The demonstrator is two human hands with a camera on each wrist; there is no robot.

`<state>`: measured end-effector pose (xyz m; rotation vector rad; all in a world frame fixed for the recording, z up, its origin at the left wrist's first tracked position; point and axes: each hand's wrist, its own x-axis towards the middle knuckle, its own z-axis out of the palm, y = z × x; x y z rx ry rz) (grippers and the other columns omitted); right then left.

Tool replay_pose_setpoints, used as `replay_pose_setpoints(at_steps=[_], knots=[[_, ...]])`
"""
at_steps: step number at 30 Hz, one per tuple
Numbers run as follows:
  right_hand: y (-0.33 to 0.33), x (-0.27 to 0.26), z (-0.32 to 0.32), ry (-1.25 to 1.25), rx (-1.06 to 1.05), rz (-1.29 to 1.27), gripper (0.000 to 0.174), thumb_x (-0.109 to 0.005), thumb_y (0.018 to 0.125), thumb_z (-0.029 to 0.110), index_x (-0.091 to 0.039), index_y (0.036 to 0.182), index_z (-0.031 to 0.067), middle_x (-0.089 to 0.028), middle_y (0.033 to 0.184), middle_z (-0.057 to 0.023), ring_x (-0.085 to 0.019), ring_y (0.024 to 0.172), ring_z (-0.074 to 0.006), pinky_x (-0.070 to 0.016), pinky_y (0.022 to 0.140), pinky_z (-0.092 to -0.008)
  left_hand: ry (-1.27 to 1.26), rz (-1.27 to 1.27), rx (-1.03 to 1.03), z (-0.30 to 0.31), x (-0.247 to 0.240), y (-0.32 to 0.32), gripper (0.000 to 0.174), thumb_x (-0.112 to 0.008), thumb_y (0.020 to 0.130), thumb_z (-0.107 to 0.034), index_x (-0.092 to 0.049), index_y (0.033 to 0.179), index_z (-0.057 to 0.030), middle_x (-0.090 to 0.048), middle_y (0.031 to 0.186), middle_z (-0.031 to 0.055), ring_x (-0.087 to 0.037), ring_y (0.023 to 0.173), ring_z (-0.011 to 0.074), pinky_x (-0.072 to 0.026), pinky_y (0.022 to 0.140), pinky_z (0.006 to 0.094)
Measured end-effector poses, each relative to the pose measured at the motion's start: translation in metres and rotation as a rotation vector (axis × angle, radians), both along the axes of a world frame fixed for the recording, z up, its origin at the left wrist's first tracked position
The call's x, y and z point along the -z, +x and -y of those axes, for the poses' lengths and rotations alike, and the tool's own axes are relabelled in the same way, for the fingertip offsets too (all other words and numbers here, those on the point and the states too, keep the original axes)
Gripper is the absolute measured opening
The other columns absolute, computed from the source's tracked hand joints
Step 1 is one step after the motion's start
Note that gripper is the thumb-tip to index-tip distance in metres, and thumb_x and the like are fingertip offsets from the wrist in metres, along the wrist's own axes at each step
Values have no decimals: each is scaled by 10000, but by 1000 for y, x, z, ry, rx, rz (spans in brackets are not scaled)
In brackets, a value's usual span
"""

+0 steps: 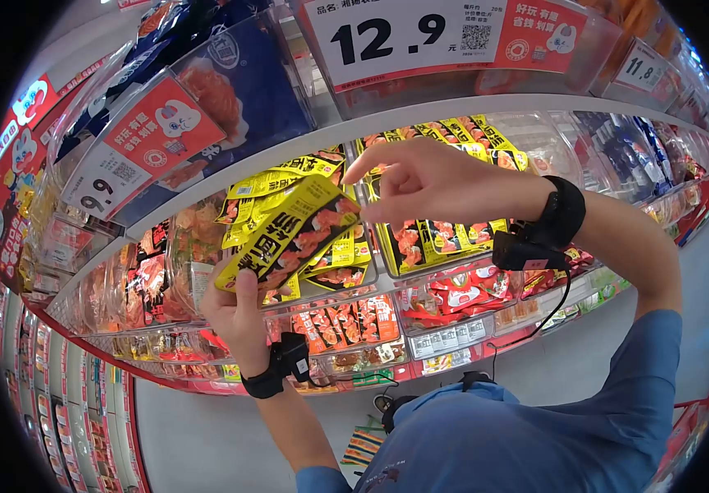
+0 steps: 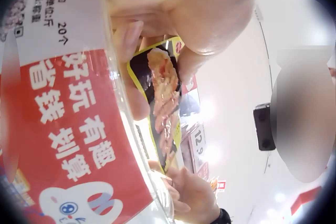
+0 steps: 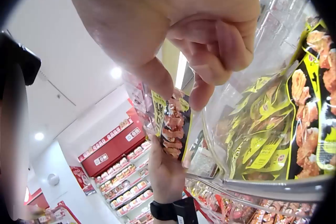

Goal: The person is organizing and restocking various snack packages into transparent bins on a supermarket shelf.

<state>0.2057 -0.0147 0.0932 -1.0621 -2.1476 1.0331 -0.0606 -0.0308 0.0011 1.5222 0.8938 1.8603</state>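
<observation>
In the head view, my left hand (image 1: 235, 316) grips a yellow-and-black snack packet (image 1: 289, 234) by its lower left end, thumb across the front. Pictures of reddish food pieces run along the packet (image 2: 165, 95), which tilts up to the right. My right hand (image 1: 428, 181) hovers at the packet's upper right corner, forefinger stretched out and other fingers bent. The right wrist view shows its thumb and a fingertip apart, overlapping the top of the packet (image 3: 173, 124). Behind the held packet, similar yellow packets (image 1: 334, 267) fill a clear bin.
A second clear bin of yellow packets (image 1: 445, 238) stands to the right. Large price signs (image 1: 420, 37) and a red-and-white sign (image 1: 153, 135) line the shelf above. Red bagged snacks (image 1: 461, 292) sit in the row below. Store shelves (image 1: 67, 386) stand farther left.
</observation>
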Motion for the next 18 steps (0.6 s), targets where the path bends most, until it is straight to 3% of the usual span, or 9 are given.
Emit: replay_pose_setpoints(at_steps=[3,4,5,8,10,12,13,16,18], knots=[[-13,4,5,173,-97,110,257,-638,880,253,-637,994,22,-563,608,-40,-527,537,-83,-389,498,-268,75,-181,4,-4,10,-24,225,-639,878,-180,-624,811,33,-539,690,-20,-424,599,32,-324,491,202],[-17,5,5,263,-160,152,260,-642,873,263,-650,957,17,-548,578,-49,-517,521,-93,-383,492,-282,55,-218,33,-2,9,-27,246,-635,886,-200,-618,815,34,-553,705,-14,-440,608,41,-346,523,207],[-20,3,9,272,-188,134,283,-628,817,236,-647,778,-43,-511,509,-125,-519,476,-200,-385,499,-339,35,-254,60,-1,7,-29,267,-631,893,-220,-613,819,36,-566,720,-8,-457,618,50,-368,555,213],[-24,19,14,244,-278,166,284,-620,816,212,-633,750,-63,-517,519,-134,-510,478,-220,-398,510,-354,-27,-343,147,-1,5,-35,282,-591,902,-230,-633,875,47,-623,762,35,-495,636,60,-369,560,212],[-20,18,17,192,-336,142,269,-619,816,192,-628,780,-74,-534,535,-121,-504,475,-186,-408,517,-352,-96,-354,178,1,-5,-25,273,-553,910,-204,-648,915,51,-649,788,57,-518,669,59,-373,560,207],[-10,11,22,76,-341,158,269,-624,821,194,-628,788,-74,-542,544,-100,-500,477,-162,-409,515,-343,-102,-293,241,-5,-11,-19,283,-603,876,-234,-665,926,38,-675,841,72,-557,698,83,-416,607,233],[1,9,26,26,-350,51,250,-626,851,187,-643,796,-56,-546,549,-39,-468,467,-100,-381,477,-299,-101,-257,270,-8,-14,-16,292,-629,859,-249,-673,931,31,-689,868,79,-576,712,95,-438,630,245],[38,-9,29,-230,-298,142,175,-651,865,156,-663,838,-16,-544,560,12,-476,481,-51,-364,452,-229,-285,-573,-31,-14,-20,-6,326,-654,846,-282,-663,987,11,-686,862,80,-610,798,127,-459,722,262],[64,-12,34,-206,-195,67,209,-625,891,172,-671,821,-19,-527,551,23,-431,452,-26,-307,423,-211,-236,-855,-142,-17,-17,1,376,-685,802,-297,-645,1045,-13,-662,974,125,-628,880,230,-483,767,337]])
